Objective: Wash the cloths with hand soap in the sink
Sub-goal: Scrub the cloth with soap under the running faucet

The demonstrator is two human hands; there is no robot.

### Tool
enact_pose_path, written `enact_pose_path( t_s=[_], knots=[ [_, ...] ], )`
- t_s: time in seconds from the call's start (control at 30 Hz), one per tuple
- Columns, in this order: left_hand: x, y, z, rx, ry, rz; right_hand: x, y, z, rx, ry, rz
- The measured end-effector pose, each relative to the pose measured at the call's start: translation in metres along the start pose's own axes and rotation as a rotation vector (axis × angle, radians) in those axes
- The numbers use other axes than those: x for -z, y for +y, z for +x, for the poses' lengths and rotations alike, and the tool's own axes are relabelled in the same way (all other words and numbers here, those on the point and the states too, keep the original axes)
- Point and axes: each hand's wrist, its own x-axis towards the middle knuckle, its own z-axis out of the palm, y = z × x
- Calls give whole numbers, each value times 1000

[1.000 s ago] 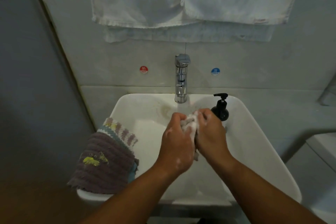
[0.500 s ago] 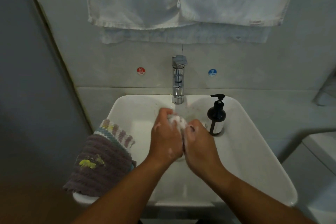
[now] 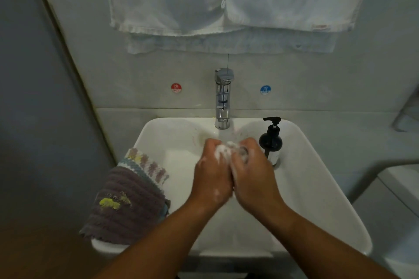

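Note:
A small white cloth (image 3: 224, 150), wet and soapy, is bunched between both hands over the white sink (image 3: 322, 199). My left hand (image 3: 212, 179) grips its left side and my right hand (image 3: 254, 176) grips its right side, knuckles close together. Most of the cloth is hidden inside the fists. A black hand soap pump bottle (image 3: 271, 140) stands on the sink's back right, just beyond my right hand. The chrome tap (image 3: 223, 97) rises behind the hands. A stack of folded cloths (image 3: 127, 201), purple on top with a yellow smear, lies on the sink's left rim.
White towels (image 3: 226, 0) hang on the wall above the tap. Red hot (image 3: 176, 87) and blue cold (image 3: 264, 89) stickers flank the tap. A grey wall closes the left side; a white fixture (image 3: 399, 199) sits low on the right.
Both hands have kept rubbing the soapy cloth together, shifting slightly against each other under the tap. The cloth stack and soap bottle stay put.

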Motion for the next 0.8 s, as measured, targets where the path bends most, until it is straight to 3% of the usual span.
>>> enact_pose_path(
  t_s=[0.1,0.2,0.3,0.4,0.47,0.53,0.63,0.7,0.8],
  knots=[
    [-11,4,-17,-64,-99,-61,4,13,22,-114,117,15],
    [-4,-1,-2,-97,19,51,-4,13,3,-148,-45,-74],
    [4,-6,6,-17,59,15,-4,-1,-14,-54,-133,-3],
    [-9,-3,-14,0,-90,-94,3,9,12,-45,56,-11],
    [-14,-3,-19,-62,-103,-47,4,14,18,-126,75,-16],
    [-8,-5,-7,-97,-8,22,-2,15,6,-118,-29,-102],
    [4,-9,7,-37,78,43,-6,2,-15,-73,-169,-25],
    [-1,-9,-2,-13,4,-30,-1,0,-6,-18,-84,-18],
    [-13,-5,-21,-41,-115,-107,5,10,18,-100,73,8]
  ],
)
